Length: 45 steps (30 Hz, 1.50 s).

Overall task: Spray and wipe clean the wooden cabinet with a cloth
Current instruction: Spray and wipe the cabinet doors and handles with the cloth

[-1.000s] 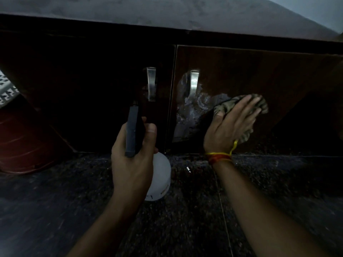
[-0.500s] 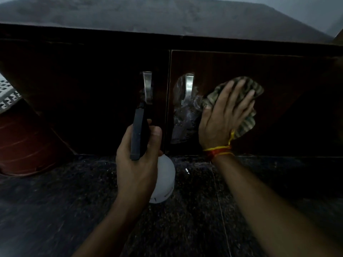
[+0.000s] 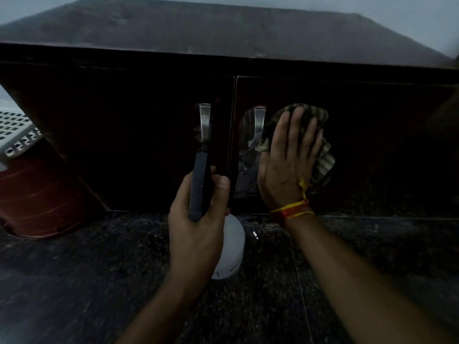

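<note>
Both hands are busy: the right hand (image 3: 289, 157) presses, fingers straight, the soft striped cloth (image 3: 320, 155) on the dark wooden cabinet (image 3: 372, 135) beside its metal handle (image 3: 258, 127), while the left hand (image 3: 198, 219) grips the probably light white spray bottle (image 3: 232, 247).

right hand (image 3: 289, 165) and cloth (image 3: 320, 155) slid left, now beside door handle (image 3: 258, 127)

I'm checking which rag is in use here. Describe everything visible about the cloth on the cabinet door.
The cloth is a crumpled, soft-looking fabric with muted greenish and pale stripes. The right hand presses it flat against the right cabinet door, fingers straight and spread over it. Its edges bunch out above and to the right of the hand, and its left edge lies beside the metal door handle, next to wet streaks.
</note>
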Each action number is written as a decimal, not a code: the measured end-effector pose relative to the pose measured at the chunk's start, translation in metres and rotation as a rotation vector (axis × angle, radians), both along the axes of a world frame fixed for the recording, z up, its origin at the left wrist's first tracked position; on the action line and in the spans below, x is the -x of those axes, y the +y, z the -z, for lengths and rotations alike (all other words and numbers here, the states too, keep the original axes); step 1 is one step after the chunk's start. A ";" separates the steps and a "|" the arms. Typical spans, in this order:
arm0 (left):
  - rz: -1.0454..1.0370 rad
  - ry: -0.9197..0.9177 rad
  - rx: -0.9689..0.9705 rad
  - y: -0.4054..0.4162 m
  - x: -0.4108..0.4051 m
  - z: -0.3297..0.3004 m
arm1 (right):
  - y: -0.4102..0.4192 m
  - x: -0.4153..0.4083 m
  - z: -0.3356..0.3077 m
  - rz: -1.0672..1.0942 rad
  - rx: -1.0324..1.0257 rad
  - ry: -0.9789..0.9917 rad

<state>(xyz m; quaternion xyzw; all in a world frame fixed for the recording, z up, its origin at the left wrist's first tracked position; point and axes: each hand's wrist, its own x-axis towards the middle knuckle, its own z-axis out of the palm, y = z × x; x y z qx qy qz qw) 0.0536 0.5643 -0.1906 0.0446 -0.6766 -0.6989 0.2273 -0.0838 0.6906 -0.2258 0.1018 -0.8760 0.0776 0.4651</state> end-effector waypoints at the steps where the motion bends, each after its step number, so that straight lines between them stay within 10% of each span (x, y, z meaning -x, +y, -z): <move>1: -0.003 -0.001 0.005 0.000 0.000 0.000 | -0.001 0.000 0.001 0.014 -0.004 -0.002; 8: -0.029 -0.019 0.023 -0.004 -0.002 0.003 | 0.013 -0.010 0.052 0.024 -0.276 -0.047; 17: -0.022 -0.007 0.002 -0.008 0.000 0.000 | -0.010 0.000 0.021 0.052 -0.047 0.025; 45: -0.035 -0.042 0.031 -0.014 -0.006 0.005 | -0.011 -0.004 0.075 -0.242 -0.364 0.055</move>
